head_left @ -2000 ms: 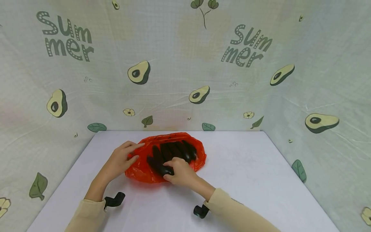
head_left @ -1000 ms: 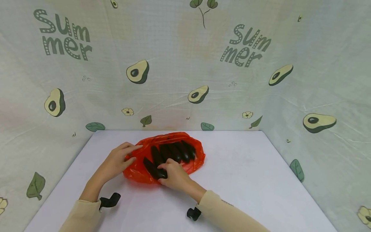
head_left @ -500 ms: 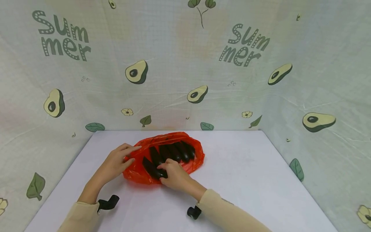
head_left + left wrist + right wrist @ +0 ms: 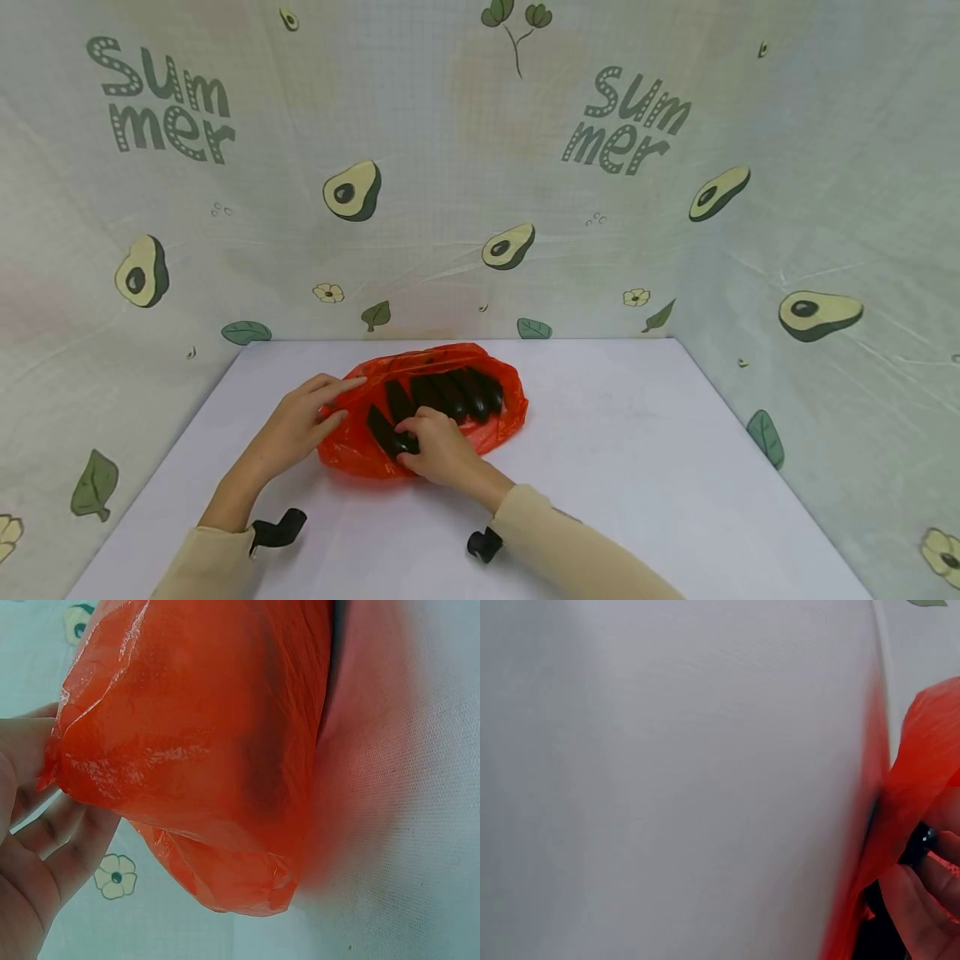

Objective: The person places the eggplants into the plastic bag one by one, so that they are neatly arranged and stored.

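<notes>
A red plastic bag lies on the table with its mouth spread open. Inside are several dark, glossy eggplants side by side. My left hand holds the bag's left edge between thumb and fingers; the left wrist view shows the red film against the fingers. Reaching in from the front, my right hand grips the near end of the front-left eggplant. In the right wrist view part of that hand is visible beside the red film, with a dark shiny surface between the fingers.
The white table extends to the right of the bag and in front of it. A printed cloth with avocados and leaves hangs behind and along both sides. A small black wrist camera sits at the left sleeve, another at the right.
The right hand has moved left along with the gripped eggplant, whose near end has shifted left. The left hand stays at the bag's edge. The whole view has drifted slightly.
</notes>
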{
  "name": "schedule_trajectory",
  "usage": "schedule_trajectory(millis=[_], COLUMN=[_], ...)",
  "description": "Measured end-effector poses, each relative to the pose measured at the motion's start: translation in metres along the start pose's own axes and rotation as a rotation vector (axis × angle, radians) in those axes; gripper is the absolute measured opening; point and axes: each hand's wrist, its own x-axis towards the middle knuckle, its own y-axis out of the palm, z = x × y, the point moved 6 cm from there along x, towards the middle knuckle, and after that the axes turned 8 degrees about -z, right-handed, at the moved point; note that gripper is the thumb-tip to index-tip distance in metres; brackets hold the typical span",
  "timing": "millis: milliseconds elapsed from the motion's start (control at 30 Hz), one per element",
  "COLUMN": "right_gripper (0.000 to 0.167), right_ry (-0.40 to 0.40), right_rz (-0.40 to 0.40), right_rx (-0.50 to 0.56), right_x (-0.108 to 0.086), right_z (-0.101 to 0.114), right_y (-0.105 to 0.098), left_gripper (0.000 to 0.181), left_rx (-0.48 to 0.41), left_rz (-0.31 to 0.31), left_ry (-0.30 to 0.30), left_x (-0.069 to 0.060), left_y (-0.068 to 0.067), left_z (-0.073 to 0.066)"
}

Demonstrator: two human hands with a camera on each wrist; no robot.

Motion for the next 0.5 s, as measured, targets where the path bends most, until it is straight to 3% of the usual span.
schedule_trajectory(millis=[167, 500], right_gripper=[0.032, 0.037], right_ry=[0.007, 0.033], right_rz=[-0.013, 0.001], right_rx=[-0.046, -0.098], right_x=[0.004, 0.016], right_z=[0.002, 0.003], right_y=[0.001, 0.005], left_gripper=[0.057, 0.055], left_rx=[0.003, 0.018], left_rz=[0.0, 0.038], left_ry=[0.019, -0.027], left_x=[0.001, 0.001], left_y=[0.002, 0.004], left_z=[0.001, 0.006])
